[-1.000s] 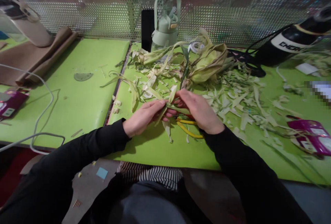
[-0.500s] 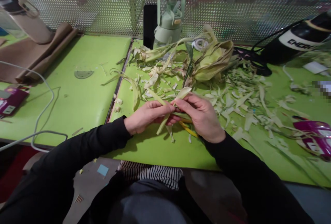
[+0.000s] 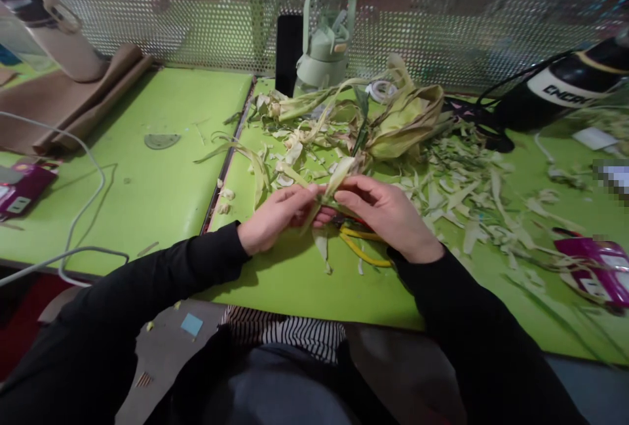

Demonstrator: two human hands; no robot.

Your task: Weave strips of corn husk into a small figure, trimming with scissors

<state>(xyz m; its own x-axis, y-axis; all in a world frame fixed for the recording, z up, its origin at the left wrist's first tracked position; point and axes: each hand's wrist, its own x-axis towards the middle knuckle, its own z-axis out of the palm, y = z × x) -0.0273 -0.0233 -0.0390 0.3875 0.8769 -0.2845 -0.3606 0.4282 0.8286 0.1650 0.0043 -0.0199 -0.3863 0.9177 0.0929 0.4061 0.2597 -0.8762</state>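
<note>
My left hand point(image 3: 278, 217) and my right hand point(image 3: 388, 214) meet over the green table point(image 3: 162, 183), both pinched on a pale corn-husk strip point(image 3: 337, 179) that sticks up between the fingertips. Under my right hand lie yellow-handled scissors point(image 3: 361, 245) on the table. Behind the hands sits a heap of corn husks point(image 3: 403, 120), with several cut husk scraps point(image 3: 462, 192) scattered to the right.
A pale green bottle with a handle point(image 3: 327, 35) and a black phone point(image 3: 287, 52) stand at the perforated back wall. A black-and-white bottle point(image 3: 565, 88) lies at the right. Purple devices point(image 3: 597, 264) point(image 3: 19, 189), a grey cable point(image 3: 73, 235) and a brown folded cloth point(image 3: 63, 104) lie around.
Both hands stayed together on the husk strip, working it between the fingers; the strip's upper end has shifted and now points up toward the husk heap.
</note>
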